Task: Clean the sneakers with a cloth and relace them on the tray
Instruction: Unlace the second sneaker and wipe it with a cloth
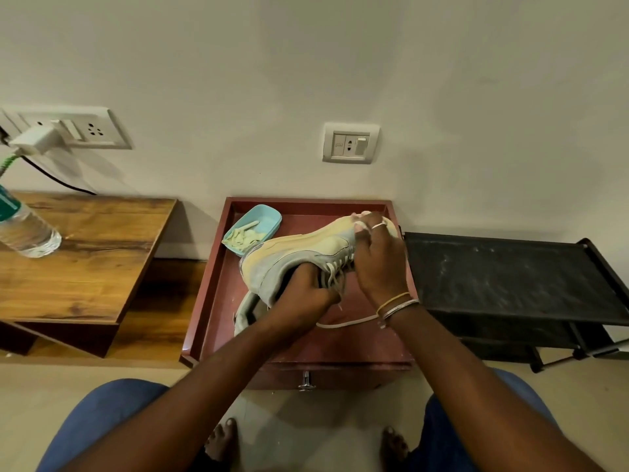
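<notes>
Head view, and the sneaker [299, 247] is hanging tilted in the centre of the frame, just above the reddish tray [208, 267]. The left hand [306, 291] is burying its fingers in the shoe's opening, its grip closing on the collar from inside. The right hand [377, 264] is curling over the laced forefoot, clamping it from above. A loose white lace [347, 323] is trailing across the tray below the right wrist. A second sneaker [246, 311] is lying underneath, lower left of the held one.

This shoe is looking light, with a soft upper that is giving under the fingers and a stiffer sole. I'd judge the collar and the sole edge to be the firm places to hold, since the fabric will likely buckle. The lace is limp and is probably best pinched near its tip.
</notes>
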